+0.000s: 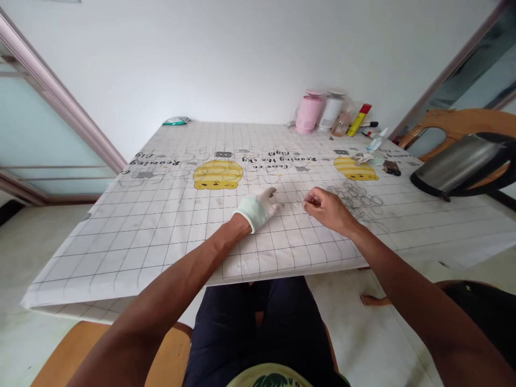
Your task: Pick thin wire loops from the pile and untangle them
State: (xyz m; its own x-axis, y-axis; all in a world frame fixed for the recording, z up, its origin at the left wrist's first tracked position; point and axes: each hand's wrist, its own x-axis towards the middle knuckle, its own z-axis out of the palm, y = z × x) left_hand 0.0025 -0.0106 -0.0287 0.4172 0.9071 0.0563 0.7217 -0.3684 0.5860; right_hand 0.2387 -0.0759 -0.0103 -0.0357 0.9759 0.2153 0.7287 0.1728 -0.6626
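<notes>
A white glove with a pale green cuff covers my left hand (260,208), which rests low over the table. Its thumb and forefinger are apart, with nothing seen between them. Bare, my right hand (325,207) has its fingers pinched together. From its fingertips a thin wire-like loop (299,200) sticks out toward the left hand; its exact shape is too fine to tell. Beside and behind the right hand lies a tangled pile of thin grey loops (363,199). More thin loops (165,169) are spread over the cloth on the left and middle.
A checked tablecloth (169,215) covers the table. At the back stand a pink device (309,113), a white device (331,111) and a yellow-red box (358,120). A small bottle (377,141) and a steel kettle (463,164) are on the right. A green packet (176,121) lies far left.
</notes>
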